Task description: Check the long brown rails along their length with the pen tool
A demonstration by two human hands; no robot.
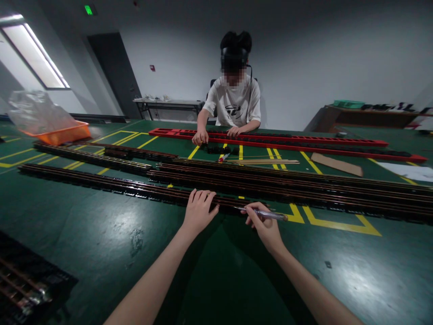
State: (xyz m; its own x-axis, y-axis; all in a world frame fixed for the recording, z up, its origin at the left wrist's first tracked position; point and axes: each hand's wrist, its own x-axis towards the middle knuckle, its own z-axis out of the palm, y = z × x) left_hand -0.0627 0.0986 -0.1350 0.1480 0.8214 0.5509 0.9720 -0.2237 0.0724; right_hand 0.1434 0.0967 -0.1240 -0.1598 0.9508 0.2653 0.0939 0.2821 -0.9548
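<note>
My left hand (200,212) lies over the near long black strip with copper-coloured rods (128,186), its fingers stretched out and resting on it. In my right hand (265,225) is a slim screwdriver (270,215) with a clear handle, pinched between thumb and fingers. Its thin metal tip points left and reaches the strip near the strip's right end. Whether the tip touches it, I cannot tell. Just beyond both hands lies a bundle of similar black strips (304,187) with copper-coloured rods.
Across the green table (111,253) a co-worker (233,99) handles small black parts beside red racks (287,142). Thin sticks (267,161) and a cardboard piece (336,164) lie midway. An orange basket (64,133) holding a plastic bag stands left; more strips (27,280) sit at lower left.
</note>
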